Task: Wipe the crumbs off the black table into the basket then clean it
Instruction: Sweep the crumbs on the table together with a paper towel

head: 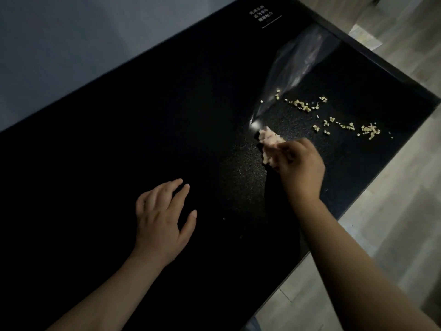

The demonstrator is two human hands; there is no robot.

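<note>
Pale crumbs [301,106] lay scattered near the right edge of the black table [119,139], just beyond a crumpled pinkish cloth [269,144] that the right hand [300,161] gripped with curled fingers. A clear plastic sheet [296,65] lay beside the crumbs. The left hand [162,218] rested flat on the table, fingers spread, well apart from them.

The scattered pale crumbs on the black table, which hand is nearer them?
Right. The right hand, gripping a crumpled pale cloth, is beside the pale crumbs; the left hand, fingers spread, is much farther away.
</note>
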